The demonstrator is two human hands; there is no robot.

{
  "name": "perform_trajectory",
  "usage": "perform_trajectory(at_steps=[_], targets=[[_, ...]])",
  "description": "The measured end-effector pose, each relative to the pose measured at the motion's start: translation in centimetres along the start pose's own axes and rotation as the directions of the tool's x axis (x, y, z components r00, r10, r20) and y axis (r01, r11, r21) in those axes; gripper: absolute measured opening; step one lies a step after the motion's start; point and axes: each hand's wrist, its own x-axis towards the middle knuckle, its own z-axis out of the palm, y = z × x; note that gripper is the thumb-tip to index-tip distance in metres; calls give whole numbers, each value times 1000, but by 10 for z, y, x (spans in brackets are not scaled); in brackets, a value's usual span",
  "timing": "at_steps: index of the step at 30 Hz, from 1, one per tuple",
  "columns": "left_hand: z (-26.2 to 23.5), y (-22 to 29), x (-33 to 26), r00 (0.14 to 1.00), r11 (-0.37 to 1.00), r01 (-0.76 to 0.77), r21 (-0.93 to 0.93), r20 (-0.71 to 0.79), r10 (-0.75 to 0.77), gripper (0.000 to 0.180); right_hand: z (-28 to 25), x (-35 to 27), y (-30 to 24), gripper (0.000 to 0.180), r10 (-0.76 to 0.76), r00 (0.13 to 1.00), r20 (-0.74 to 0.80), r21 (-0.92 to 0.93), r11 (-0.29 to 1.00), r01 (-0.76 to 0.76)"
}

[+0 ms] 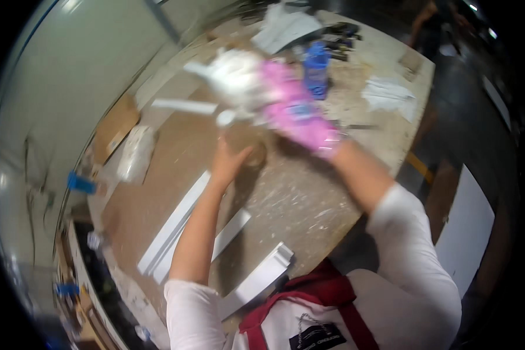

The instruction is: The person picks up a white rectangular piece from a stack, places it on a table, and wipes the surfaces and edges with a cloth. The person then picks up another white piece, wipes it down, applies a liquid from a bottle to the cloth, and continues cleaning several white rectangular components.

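Over the paint-spattered brown worktop (309, 192), seen from the head camera, both arms reach to the far middle; the bare left hand (230, 160) curls partly closed round a low, clear, round glass-like container (256, 153) standing on the board; the right hand (294, 111), in a pink rubber glove smeared white, is raised above it, fingers closed about a blurred white lump or tool (233, 79). Judging by this, the step in hand looks like working white material over the container; the next move would need the left hand to keep it steady. Long white moulding strips (175, 224) lie near left; a blue bottle (317, 69) stands beyond. Motion blur hides what exactly the glove grips; the container's contents cannot be made out.
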Motion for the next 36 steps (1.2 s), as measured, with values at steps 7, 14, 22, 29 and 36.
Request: perform_trajectory(at_steps=[7,14,22,29,36], targets=[[32,-44,19,859,798,-510,321,233,456,43,91,-24,-46,33,189,967,168,-47,982,-184],[42,-17,2,981,939,160,-306,157,-116,47,53,-51,-35,47,263,964,41,-101,961,-258],[16,79,-22,921,841,-387,379,193,338,66,-14,-172,2,41,632,448,632,774,-535,-338],[-15,89,-48,884,521,-457,721,304,355,76,1,-169,-47,32,667,360,652,756,-542,-367],[-33,121,-35,804,315,-547,776,381,456,67,-31,-177,-39,22,420,335,843,465,-883,-62]])
